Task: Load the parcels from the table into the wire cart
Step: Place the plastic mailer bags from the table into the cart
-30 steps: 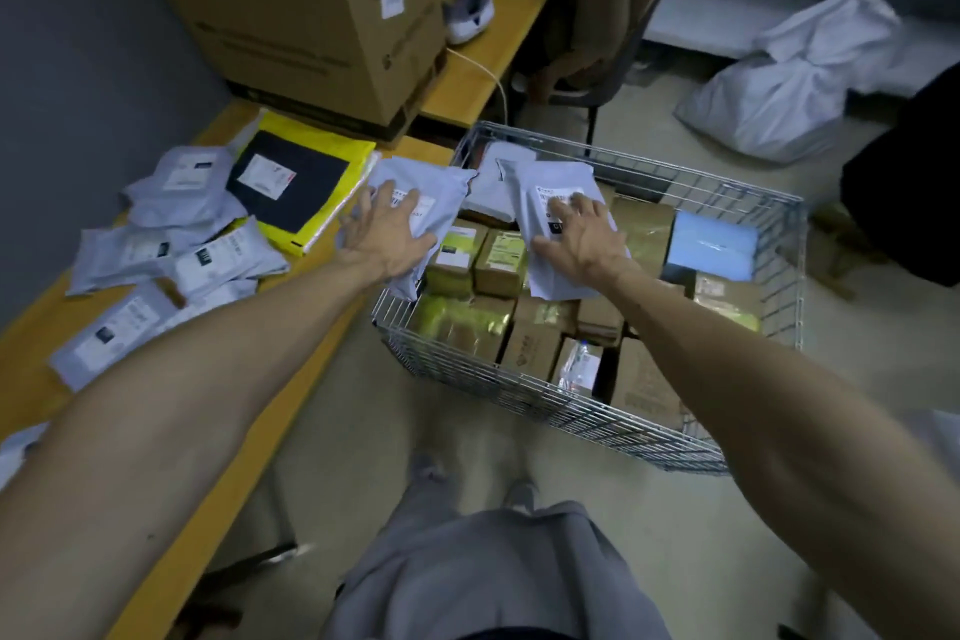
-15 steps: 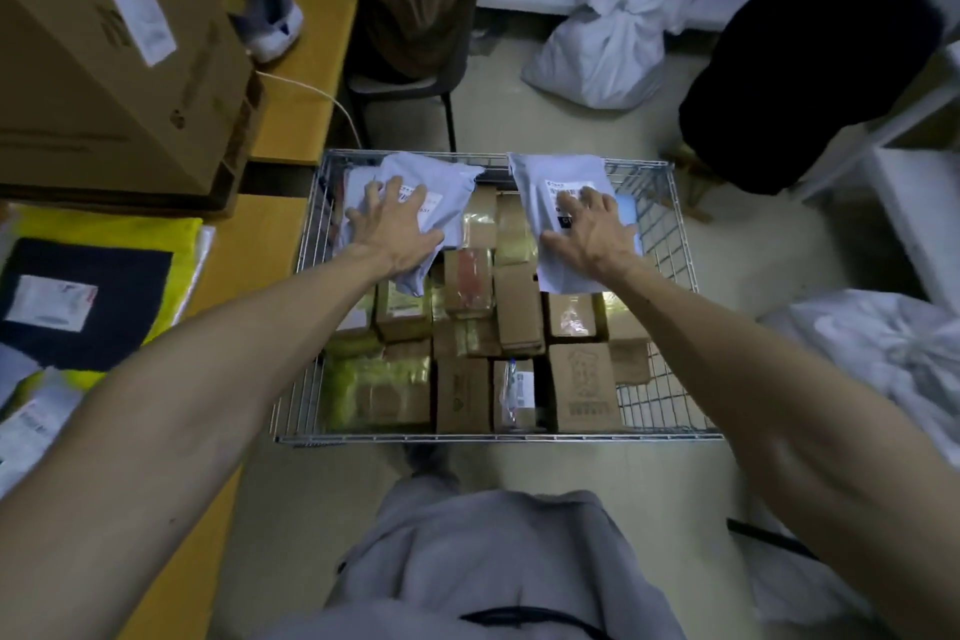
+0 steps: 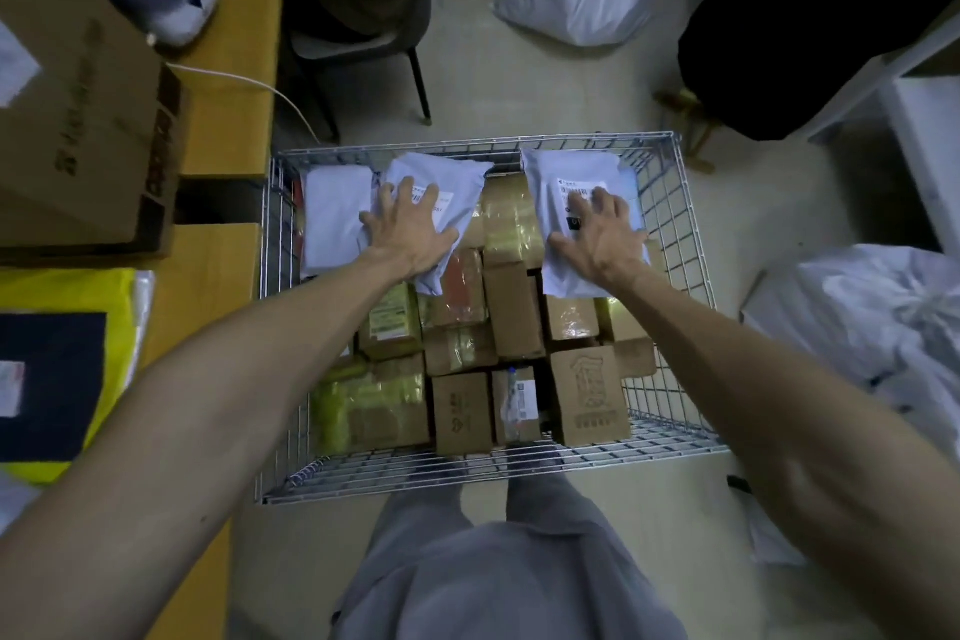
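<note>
Both arms reached down into the wire cart (image 3: 670, 203) at the centre of the frame. The left hand (image 3: 410, 234) lay flat, fingers spread, on a grey mailer (image 3: 457, 177) in the cart's upper left part, beside a plain white mailer (image 3: 332, 218). The right hand (image 3: 602, 239) lay with its grip apart, fingers splayed, on a second grey mailer (image 3: 566, 172) in the upper right part. Both mailers rested on the brown cartons (image 3: 514, 312) that filled the cart. At the left edge, a yellow parcel (image 3: 62, 296) lay on the bench (image 3: 218, 250), below a large cardboard box (image 3: 88, 120).
</note>
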`<state>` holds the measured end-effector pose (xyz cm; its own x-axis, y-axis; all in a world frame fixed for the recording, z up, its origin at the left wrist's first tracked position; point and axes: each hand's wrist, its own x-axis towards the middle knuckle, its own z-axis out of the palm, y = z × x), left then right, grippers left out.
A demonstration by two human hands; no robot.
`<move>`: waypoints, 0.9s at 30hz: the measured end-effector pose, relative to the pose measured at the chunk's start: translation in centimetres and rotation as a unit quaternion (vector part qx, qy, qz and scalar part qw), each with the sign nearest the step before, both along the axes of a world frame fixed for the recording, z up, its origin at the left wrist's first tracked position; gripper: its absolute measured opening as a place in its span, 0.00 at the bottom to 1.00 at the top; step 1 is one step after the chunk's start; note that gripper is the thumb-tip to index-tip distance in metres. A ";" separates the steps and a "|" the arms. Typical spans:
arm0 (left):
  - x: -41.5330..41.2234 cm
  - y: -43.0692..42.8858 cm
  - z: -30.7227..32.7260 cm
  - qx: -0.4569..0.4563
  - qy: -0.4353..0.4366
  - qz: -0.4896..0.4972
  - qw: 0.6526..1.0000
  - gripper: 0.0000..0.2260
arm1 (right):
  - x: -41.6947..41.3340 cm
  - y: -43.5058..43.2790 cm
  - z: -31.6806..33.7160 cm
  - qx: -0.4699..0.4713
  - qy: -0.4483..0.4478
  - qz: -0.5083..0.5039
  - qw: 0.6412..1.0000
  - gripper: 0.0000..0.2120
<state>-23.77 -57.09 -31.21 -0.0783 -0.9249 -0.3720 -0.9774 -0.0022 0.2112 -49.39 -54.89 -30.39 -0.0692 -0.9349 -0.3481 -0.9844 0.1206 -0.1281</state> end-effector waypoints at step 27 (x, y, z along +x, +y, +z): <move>-8.7 -12.4 -23.4 0.069 0.036 0.099 0.992 0.35 | -1.3 -13.2 -24.9 0.042 -0.025 0.038 0.998 0.29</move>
